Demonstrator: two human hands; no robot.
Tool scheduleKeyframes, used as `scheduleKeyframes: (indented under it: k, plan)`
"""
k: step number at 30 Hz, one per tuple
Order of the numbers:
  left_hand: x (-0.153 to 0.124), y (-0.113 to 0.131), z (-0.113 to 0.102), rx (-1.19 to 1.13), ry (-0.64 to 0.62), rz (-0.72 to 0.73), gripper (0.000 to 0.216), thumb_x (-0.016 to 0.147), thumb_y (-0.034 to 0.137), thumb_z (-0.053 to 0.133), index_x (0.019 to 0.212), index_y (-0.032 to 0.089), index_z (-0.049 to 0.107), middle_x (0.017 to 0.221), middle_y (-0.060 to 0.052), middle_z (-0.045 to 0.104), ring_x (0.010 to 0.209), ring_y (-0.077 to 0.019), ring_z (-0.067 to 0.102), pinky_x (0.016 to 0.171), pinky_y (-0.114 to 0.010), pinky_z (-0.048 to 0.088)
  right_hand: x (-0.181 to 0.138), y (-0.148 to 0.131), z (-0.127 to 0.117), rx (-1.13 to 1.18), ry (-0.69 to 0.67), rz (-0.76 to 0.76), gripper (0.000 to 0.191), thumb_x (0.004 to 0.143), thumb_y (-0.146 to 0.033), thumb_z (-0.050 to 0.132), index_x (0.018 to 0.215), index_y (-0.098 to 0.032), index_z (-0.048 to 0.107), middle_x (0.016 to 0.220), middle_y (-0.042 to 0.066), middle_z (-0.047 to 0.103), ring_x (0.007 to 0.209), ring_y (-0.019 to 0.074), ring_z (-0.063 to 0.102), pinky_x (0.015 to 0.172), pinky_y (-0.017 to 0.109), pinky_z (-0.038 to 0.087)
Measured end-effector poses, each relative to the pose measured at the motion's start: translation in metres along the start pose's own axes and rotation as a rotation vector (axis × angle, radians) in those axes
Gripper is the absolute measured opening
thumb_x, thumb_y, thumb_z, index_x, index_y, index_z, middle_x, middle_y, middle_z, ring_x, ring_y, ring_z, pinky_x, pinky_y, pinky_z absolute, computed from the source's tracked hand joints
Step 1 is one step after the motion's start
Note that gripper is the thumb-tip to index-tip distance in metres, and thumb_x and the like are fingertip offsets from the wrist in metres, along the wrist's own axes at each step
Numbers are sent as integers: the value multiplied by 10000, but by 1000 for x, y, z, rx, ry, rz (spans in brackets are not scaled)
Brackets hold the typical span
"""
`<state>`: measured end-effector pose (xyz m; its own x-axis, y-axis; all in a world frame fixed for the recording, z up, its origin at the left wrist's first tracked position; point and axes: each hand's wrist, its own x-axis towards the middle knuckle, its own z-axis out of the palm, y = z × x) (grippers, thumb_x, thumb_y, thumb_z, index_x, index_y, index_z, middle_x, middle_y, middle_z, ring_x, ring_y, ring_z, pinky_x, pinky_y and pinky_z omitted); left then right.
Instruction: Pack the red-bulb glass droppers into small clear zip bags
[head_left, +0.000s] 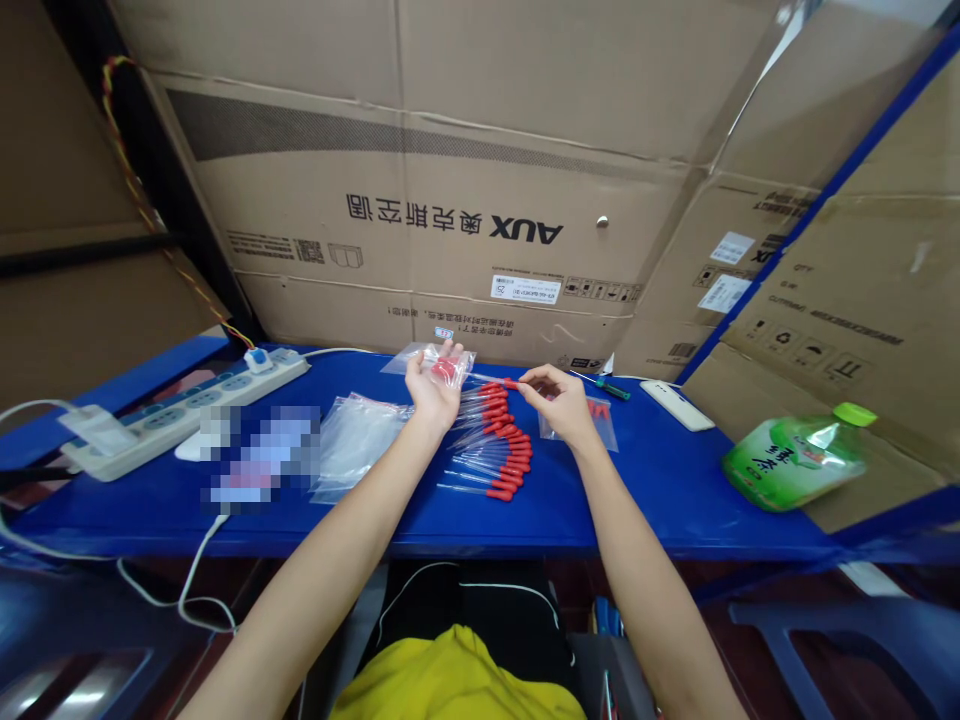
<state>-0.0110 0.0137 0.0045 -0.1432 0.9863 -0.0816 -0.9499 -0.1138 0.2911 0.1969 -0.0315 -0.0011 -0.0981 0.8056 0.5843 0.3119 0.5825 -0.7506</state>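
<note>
My left hand [436,390] holds a clear plastic bag [405,358] with something red inside it. Between the fingertips of my right hand [556,398] is a dropper [510,383], gripped by its red bulb, its clear tube pointing left at the bag. Whether the tube's tip is inside the bag, I cannot tell. Below and between both hands, several more red-bulbed droppers [504,468] lie in a curved row, tubes to the left. Flat clear bags [358,440] are stacked beside my left forearm. Partly hidden behind my right hand lies another bag [606,432] with red bulbs in it.
On the blue table [645,500] stand a power strip [187,405] at left and a blurred-out phone-like item [266,460]. To the right lie a green screwdriver [611,388], a white flat device [677,405] and a green-labelled bottle [795,460]. Cardboard [450,130] walls the back.
</note>
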Motion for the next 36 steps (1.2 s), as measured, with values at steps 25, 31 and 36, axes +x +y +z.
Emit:
scheduleKeyframes:
  k: [25, 31, 36]
  plan:
    - [-32, -35, -1, 208, -109, -211, 276, 969, 328, 488, 1029, 148, 689, 1037, -128, 779, 1159, -287, 719, 1100, -458, 530, -9, -5, 53, 22, -3, -39, 137, 878, -346, 737, 952, -237, 777, 951, 26, 811, 832, 220, 748, 812, 333, 563]
    - [-36, -40, -3, 216, -136, -196, 204, 957, 271, 520, 1095, 194, 649, 1077, -82, 782, 1077, -261, 747, 1098, -489, 528, -8, -4, 53, -4, 24, 11, 159, 870, -378, 741, 854, -220, 742, 822, 12, 781, 715, 197, 703, 763, 317, 546]
    - [-33, -41, -5, 198, -131, -209, 226, 963, 282, 513, 1136, 194, 628, 1124, -99, 776, 1102, -263, 742, 1090, -483, 532, -8, 1, 54, -25, 8, -8, 143, 872, -375, 744, 883, -234, 733, 830, 6, 781, 718, 192, 705, 745, 304, 546]
